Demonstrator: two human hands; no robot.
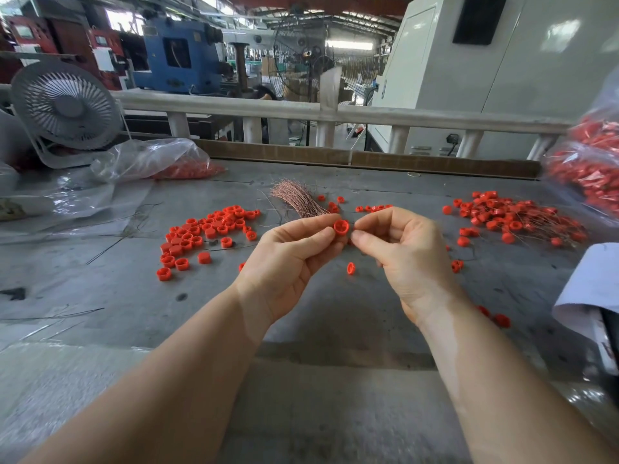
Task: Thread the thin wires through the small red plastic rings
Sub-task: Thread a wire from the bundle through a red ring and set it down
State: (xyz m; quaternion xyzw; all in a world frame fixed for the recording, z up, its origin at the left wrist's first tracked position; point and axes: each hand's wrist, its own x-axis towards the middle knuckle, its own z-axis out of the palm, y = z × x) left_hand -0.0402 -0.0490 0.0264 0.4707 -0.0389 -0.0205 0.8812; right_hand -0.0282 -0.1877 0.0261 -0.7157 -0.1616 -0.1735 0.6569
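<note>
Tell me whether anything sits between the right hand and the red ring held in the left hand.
Nothing visible does. The left hand pinches the red ring at its fingertips, and the right hand has its pinched fingertips right beside it, with only a small open gap between.

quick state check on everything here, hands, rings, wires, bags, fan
left hand: pinching one red ring
held ring: off the table, open side toward camera
right hand: fingertips pinched beside the ring, wire there too thin to confirm
left ring pile: loose, unthreaded
right ring pile: wires through them
wire bundle: lying fanned on the table
left bag: lying open, rings inside
fan: blades look still
</note>
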